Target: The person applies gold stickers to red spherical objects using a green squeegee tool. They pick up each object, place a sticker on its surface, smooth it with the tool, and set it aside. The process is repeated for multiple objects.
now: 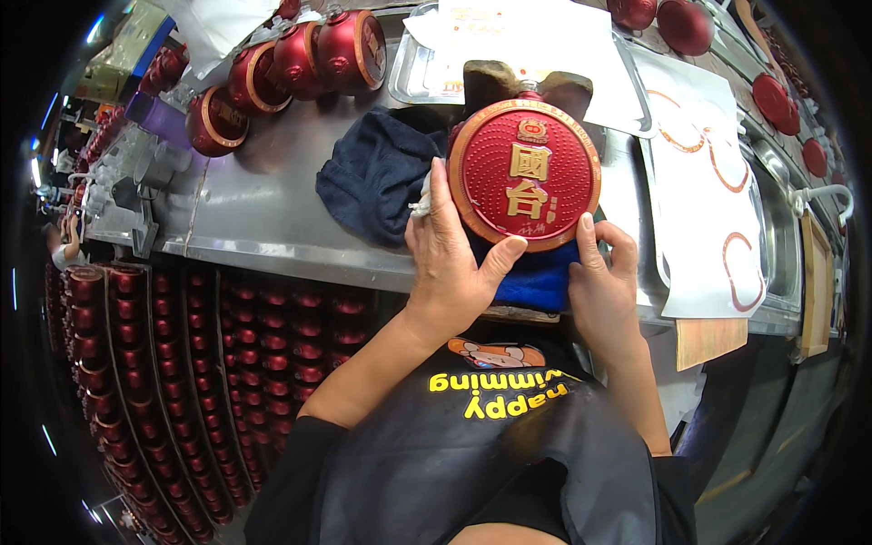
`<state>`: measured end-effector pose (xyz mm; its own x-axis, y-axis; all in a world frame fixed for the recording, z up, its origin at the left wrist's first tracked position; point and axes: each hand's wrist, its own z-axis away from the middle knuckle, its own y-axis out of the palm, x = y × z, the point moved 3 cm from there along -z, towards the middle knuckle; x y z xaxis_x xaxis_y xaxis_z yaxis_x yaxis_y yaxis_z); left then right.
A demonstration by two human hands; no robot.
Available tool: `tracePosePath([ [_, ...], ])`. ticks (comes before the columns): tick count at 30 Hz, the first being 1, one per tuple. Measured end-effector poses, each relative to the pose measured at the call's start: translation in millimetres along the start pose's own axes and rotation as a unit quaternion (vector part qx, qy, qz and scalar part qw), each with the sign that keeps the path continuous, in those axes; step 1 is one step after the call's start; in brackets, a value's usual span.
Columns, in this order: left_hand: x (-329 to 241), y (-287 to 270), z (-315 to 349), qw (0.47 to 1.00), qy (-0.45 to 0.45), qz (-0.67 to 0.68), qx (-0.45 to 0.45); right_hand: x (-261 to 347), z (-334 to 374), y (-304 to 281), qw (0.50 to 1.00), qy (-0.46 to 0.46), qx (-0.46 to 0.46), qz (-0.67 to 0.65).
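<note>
A round, flat red bottle [525, 173] with a gold rim and gold raised characters lies face up on the steel bench [245, 195], its neck pointing away from me. My left hand [451, 259] grips its left and lower edge, thumb under the rim, a white wrap on one finger. My right hand [601, 277] holds the lower right edge, thumb against the rim. Beneath the bottle is a blue cloth [536, 282].
A dark navy cloth [377, 173] lies left of the bottle. Several red bottles [300, 64] lie on their sides at the back left. A steel tray [420, 73] holds white paper, and more white sheets [708, 191] lie right. Racks of red bottles [200, 363] fill the lower left.
</note>
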<state>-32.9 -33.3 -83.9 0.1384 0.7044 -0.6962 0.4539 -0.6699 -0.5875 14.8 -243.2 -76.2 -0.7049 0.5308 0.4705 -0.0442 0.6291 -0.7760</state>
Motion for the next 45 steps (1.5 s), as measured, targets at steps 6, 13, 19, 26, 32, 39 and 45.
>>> tracePosePath([
  [6,-2.0,-4.3,-0.3,0.999,-0.016,0.040,0.014,-8.7,-5.4,-5.3,0.994,0.048,-0.065,-0.076],
  [13,-8.2,-3.5,-1.8,1.000,0.004,-0.029,0.002,-12.9,-15.6,-5.8,0.996,-0.011,-0.056,-0.069],
  [19,-7.6,-3.1,-3.2,1.000,0.010,0.013,0.002,-15.1,-22.0,-10.1,0.992,-0.020,-0.083,-0.093],
  [26,-6.9,-2.9,-4.1,0.999,0.021,0.040,-0.003,-16.6,-25.1,-10.8,0.995,-0.029,-0.087,-0.047],
  [32,-3.3,-2.6,-0.2,1.000,0.005,0.023,0.015,-7.8,-10.9,-7.6,0.995,-0.072,-0.064,-0.023],
  [39,-1.0,-2.3,4.2,1.000,0.005,-0.011,0.000,-4.3,-3.0,1.3,0.997,-0.063,-0.049,-0.013],
  [45,4.7,-1.7,4.4,0.999,0.011,0.025,-0.025,-5.2,6.0,8.3,0.999,-0.032,-0.032,-0.009],
])
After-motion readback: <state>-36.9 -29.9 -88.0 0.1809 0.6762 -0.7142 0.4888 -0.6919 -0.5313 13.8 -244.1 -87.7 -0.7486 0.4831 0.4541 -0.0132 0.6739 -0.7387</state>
